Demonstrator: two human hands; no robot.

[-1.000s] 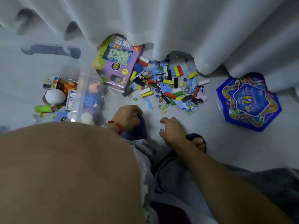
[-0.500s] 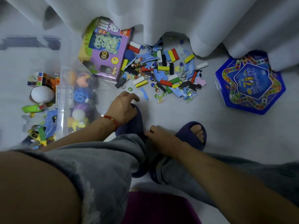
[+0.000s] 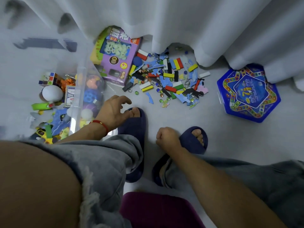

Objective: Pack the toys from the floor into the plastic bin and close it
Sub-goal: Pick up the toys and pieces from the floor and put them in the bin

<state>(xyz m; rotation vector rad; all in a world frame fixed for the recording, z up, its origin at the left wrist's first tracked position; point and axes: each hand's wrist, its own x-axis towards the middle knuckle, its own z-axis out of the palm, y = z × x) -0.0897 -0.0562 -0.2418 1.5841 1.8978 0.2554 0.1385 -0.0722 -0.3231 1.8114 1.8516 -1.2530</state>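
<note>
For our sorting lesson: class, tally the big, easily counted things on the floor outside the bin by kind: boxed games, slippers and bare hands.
Boxed games: 2, the purple cardboard game box and the blue hexagonal game box
Dark blue slippers: 2, the left slipper and the right slipper
Bare hands: 2, left hand, right hand
Total: 6

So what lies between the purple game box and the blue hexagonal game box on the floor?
In the head view, the scattered pile of small toys lies between the purple game box and the blue hexagonal box: coloured blocks, blue puzzle pieces, marbles. Bare floor separates the pile from the hexagonal box.
</note>
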